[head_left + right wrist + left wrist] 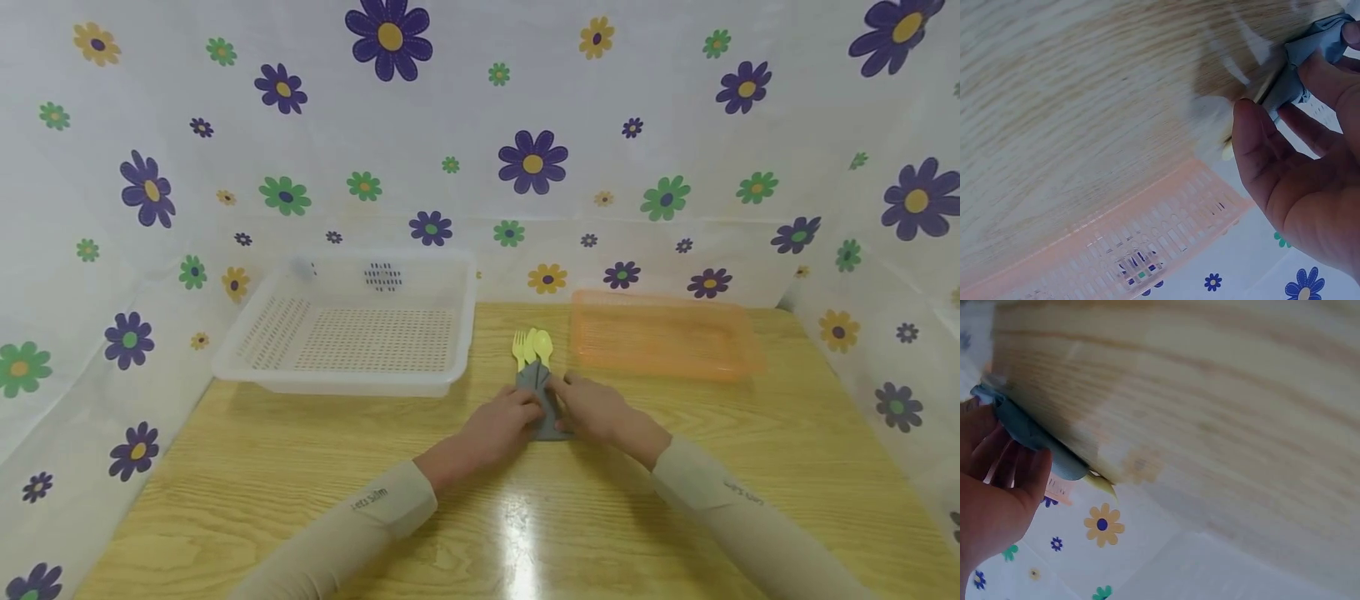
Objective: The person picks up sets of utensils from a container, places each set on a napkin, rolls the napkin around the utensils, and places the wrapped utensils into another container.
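Observation:
A folded grey cloth napkin [549, 412] lies on the wooden table in front of me, wrapped around yellow cutlery. A fork [519, 346], a spoon [544, 343] and a third yellow piece [531, 343] between them stick out of its far end; their handles are hidden in the cloth. My left hand [495, 427] holds the napkin's left side, thumb and fingers against the roll [1041, 434] in the left wrist view. From the right, my right hand [600, 410] grips the opposite side, with its fingers on the bunched cloth [1319, 47] in the right wrist view.
A white perforated basket [345, 385] stands at the back left of the table [315, 483]. At the back right is a shallow orange basket [663, 367]. A white sheet with printed flowers [532, 163] hangs behind and along both sides.

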Demonstrator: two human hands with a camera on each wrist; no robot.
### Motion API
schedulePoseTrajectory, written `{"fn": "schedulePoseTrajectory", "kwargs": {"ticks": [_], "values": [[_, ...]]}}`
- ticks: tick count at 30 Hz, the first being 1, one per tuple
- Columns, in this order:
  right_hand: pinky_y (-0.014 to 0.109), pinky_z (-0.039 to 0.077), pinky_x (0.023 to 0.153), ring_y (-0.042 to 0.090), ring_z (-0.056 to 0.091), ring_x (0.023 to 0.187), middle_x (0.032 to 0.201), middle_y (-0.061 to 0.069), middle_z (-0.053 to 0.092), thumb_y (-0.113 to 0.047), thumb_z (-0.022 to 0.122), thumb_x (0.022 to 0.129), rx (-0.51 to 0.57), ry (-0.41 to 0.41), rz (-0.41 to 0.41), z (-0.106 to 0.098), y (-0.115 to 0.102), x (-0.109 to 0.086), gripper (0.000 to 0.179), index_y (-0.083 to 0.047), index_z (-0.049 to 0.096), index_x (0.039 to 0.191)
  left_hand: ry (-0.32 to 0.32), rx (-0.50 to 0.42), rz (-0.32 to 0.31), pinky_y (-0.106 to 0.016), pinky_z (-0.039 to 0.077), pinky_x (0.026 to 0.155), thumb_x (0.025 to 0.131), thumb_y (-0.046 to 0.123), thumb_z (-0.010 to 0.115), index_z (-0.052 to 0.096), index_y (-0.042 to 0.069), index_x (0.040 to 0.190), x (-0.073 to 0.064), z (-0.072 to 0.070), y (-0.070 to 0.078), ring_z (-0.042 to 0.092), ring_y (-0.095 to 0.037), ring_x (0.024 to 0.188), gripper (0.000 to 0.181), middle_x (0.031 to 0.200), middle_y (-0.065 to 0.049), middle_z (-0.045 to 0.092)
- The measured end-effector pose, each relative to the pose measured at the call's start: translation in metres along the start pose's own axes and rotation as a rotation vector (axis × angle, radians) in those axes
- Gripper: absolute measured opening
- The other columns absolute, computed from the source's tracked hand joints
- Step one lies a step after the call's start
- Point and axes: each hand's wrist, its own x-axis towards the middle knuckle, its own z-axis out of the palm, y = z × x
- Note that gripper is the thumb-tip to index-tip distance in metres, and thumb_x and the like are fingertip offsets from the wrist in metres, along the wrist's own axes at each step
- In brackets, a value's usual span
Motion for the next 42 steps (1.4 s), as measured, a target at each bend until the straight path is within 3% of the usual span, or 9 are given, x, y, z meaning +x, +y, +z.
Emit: {"fn": "schedulePoseTrajectory", "kwargs": {"ticks": [3,6,10,15,22,27,30,35,42], "values": [[0.034,0.045,0.052,0.019,0.053,0.07,0.098,0.011,0.056,-0.026,0.079,0.086,-0.003,0.006,0.001,0.0,0.001,0.0,0.047,-0.014,0.053,0.124,-0.007,-0.178,-0.064,-0.035,0.049,0.088,0.093,0.014,0.069,0.074,0.01,0.108,0.007,0.002,-0.007,0.054,-0.024,0.105,0.017,0.115,-0.005,0.06],[0.035,0.046,0.051,0.018,0.053,0.068,0.097,0.011,0.057,-0.026,0.078,0.086,-0.001,0.011,0.004,0.001,0.001,-0.001,0.046,-0.016,0.054,0.123,0.008,-0.265,-0.126,-0.035,0.048,0.083,0.089,0.017,0.073,0.072,0.011,0.101,0.014,0.004,-0.012,0.054,-0.022,0.098,0.013,0.108,-0.007,0.058],[0.038,0.05,0.055,0.02,0.058,0.071,0.102,0.015,0.06,-0.025,0.078,0.086,0.035,0.023,0.026,0.003,0.002,-0.002,0.053,-0.009,0.052,0.129,0.005,-0.283,-0.286,-0.032,0.046,0.069,0.086,0.022,0.078,0.058,0.011,0.1,0.019,0.007,-0.006,0.051,-0.02,0.086,0.026,0.101,-0.008,0.048],[0.043,0.054,0.075,0.025,0.061,0.088,0.111,0.021,0.06,-0.02,0.079,0.086,0.176,0.024,0.114,0.002,0.003,-0.003,0.055,0.008,0.052,0.125,0.026,-0.284,-0.466,-0.034,0.043,0.059,0.083,0.028,0.081,0.044,0.01,0.104,0.02,0.005,0.007,0.048,-0.024,0.079,0.046,0.095,-0.01,0.042],[0.033,0.045,0.066,0.02,0.051,0.076,0.088,0.012,0.06,-0.001,0.073,0.08,0.385,-0.014,0.115,-0.002,0.002,0.003,0.036,0.012,0.059,0.11,0.066,-0.492,-0.585,-0.043,0.048,0.079,0.081,0.015,0.083,0.037,0.004,0.127,0.023,0.005,0.01,0.053,-0.032,0.093,0.066,0.109,-0.023,0.05],[0.031,0.048,0.07,0.018,0.054,0.081,0.096,0.013,0.063,0.001,0.073,0.078,0.535,-0.076,0.185,0.001,0.005,0.007,0.046,0.014,0.057,0.119,0.059,-0.598,-0.641,-0.048,0.049,0.09,0.077,0.01,0.084,0.023,-0.003,0.144,0.025,0.004,0.007,0.057,-0.038,0.108,0.092,0.122,-0.032,0.053],[0.03,0.046,0.065,0.017,0.052,0.076,0.087,0.008,0.061,0.002,0.073,0.077,0.605,-0.096,0.206,0.002,0.007,0.008,0.046,0.015,0.059,0.119,0.044,-0.62,-0.667,-0.047,0.049,0.094,0.075,0.011,0.086,0.019,-0.007,0.147,0.027,0.002,0.007,0.056,-0.038,0.114,0.099,0.125,-0.032,0.054],[0.026,0.036,0.059,0.014,0.044,0.067,0.074,0.003,0.05,0.006,0.073,0.075,0.693,-0.079,0.187,0.002,0.007,0.008,0.04,0.015,0.06,0.112,0.032,-0.658,-0.671,-0.045,0.049,0.091,0.073,0.01,0.086,0.039,-0.01,0.132,0.027,0.0,0.007,0.059,-0.033,0.107,0.078,0.117,-0.024,0.058],[0.028,0.042,0.068,0.019,0.048,0.078,0.087,0.009,0.053,0.007,0.073,0.075,0.73,-0.019,0.17,0.005,0.009,0.002,0.036,0.008,0.052,0.104,0.03,-0.7,-0.654,-0.044,0.049,0.092,0.07,0.003,0.085,0.05,-0.008,0.121,0.029,-0.001,0.006,0.059,-0.031,0.103,0.063,0.113,-0.019,0.062]]}}
